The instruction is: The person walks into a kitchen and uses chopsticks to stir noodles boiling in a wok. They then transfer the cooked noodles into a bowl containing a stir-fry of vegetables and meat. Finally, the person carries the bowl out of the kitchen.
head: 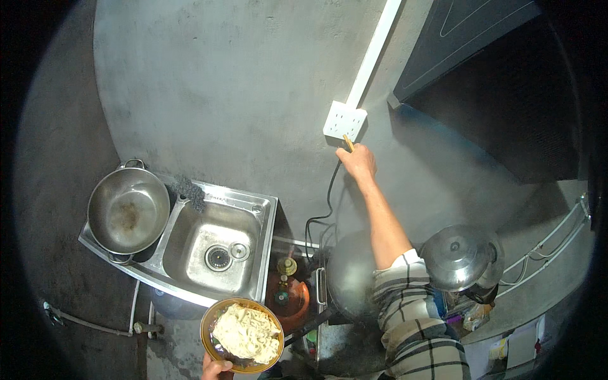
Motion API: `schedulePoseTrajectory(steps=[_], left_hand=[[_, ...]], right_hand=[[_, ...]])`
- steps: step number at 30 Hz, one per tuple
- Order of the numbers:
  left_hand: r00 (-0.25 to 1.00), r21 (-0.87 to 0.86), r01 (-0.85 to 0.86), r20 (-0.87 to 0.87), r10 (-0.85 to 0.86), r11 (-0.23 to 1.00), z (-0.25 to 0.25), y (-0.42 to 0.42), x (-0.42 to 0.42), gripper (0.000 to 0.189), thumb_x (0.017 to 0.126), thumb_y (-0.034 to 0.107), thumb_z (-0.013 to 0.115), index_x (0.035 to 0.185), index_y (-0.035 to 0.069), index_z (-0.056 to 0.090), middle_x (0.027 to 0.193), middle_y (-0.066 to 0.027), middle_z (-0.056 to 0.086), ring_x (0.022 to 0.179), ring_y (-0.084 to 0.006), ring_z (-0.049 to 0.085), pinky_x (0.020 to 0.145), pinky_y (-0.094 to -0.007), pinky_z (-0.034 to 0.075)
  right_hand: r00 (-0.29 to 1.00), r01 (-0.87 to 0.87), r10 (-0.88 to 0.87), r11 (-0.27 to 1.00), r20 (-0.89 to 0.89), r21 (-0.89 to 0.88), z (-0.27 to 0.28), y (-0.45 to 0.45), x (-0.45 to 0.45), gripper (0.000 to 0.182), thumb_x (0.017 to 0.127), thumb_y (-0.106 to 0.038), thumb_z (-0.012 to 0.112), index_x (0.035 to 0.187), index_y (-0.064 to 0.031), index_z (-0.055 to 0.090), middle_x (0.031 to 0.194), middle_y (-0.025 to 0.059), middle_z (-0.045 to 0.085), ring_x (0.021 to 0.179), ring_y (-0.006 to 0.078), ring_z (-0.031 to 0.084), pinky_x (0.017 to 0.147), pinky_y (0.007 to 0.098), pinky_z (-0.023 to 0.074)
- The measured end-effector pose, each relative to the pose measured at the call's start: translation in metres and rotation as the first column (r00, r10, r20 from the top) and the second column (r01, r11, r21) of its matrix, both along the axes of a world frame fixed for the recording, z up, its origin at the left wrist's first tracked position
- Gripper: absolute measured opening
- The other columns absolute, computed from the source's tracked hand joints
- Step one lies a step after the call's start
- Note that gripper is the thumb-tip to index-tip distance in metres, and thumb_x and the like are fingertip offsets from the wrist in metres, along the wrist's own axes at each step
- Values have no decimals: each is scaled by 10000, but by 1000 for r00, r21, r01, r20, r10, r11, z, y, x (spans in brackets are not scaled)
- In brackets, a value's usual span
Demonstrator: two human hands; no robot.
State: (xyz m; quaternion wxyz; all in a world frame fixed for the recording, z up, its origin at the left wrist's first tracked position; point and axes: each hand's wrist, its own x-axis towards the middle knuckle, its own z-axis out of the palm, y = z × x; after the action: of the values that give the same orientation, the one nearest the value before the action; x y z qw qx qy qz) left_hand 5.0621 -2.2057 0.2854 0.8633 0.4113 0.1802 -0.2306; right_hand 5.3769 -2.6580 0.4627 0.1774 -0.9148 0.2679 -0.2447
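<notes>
My left hand (216,368) grips the rim of a brown bowl (204,327) at the bottom of the view, thumb on the edge. Pale noodles (247,332) are heaped in it over dark liquid. My right hand (358,161) reaches out to a white wall socket box (344,121), fingers closed around a pair of yellowish chopsticks (349,142). A black power cord (329,204) hangs from just under that hand. Whether my fingers also hold its plug is hidden.
A stainless sink (218,237) stands left, with a large two-handled metal pan (128,211) and a dark scrubber (190,190) on it. An orange gas cylinder (289,304) stands beside it. Steam drifts near a wok (349,275). A lidded pot (456,256) stands right.
</notes>
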Motion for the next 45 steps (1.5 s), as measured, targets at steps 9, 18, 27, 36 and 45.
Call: schedulePoseTrajectory(steps=[9, 18, 27, 36, 45], left_hand=[[997, 72, 36, -65, -32, 997, -1, -2, 9, 651, 714, 170, 670, 1312, 63, 435, 1181, -69, 576, 1007, -239, 575, 761, -364, 470], [997, 88, -35, -63, 41, 996, -30, 6, 13, 676, 710, 158, 664, 1335, 49, 429, 1243, -96, 539, 1109, -256, 534, 870, -404, 457], [991, 477, 122, -3, -137, 871, 33, -13, 22, 725, 708, 160, 666, 1369, 37, 395, 1301, -126, 500, 1188, -287, 489, 967, -442, 421], [998, 272, 37, -64, -20, 962, 17, -62, 20, 733, 719, 169, 666, 1380, 29, 383, 1326, -150, 480, 1201, -312, 480, 983, -463, 413], [1000, 182, 3, -14, 0, 983, 29, -114, -35, 705, 731, 183, 671, 1357, 0, 404, 1311, -164, 495, 1176, -326, 502, 957, -488, 437]], right_hand=[[988, -108, 88, 982, -130, -155, -46, -38, -5, 404, 708, -321, 679, 968, -14, 641, 945, 190, 665, 900, 346, 645, 766, 448, 506], [940, 230, -268, 955, -210, -189, -110, -171, -71, 437, 733, -359, 724, 1018, -37, 650, 959, 186, 667, 904, 338, 644, 752, 434, 503], [718, 653, -642, 755, -268, -58, -143, -285, -175, 383, 796, -324, 618, 1077, -67, 656, 1056, 183, 659, 1019, 347, 626, 817, 451, 503], [814, 578, -527, 777, -244, 250, -227, -436, -278, 352, 772, -243, 572, 948, 46, 666, 966, 258, 652, 947, 394, 634, 794, 448, 495], [861, 506, -486, 846, -146, 169, -201, -425, -258, 350, 791, -270, 595, 876, 63, 661, 662, 208, 648, 700, 335, 671, 707, 407, 506]])
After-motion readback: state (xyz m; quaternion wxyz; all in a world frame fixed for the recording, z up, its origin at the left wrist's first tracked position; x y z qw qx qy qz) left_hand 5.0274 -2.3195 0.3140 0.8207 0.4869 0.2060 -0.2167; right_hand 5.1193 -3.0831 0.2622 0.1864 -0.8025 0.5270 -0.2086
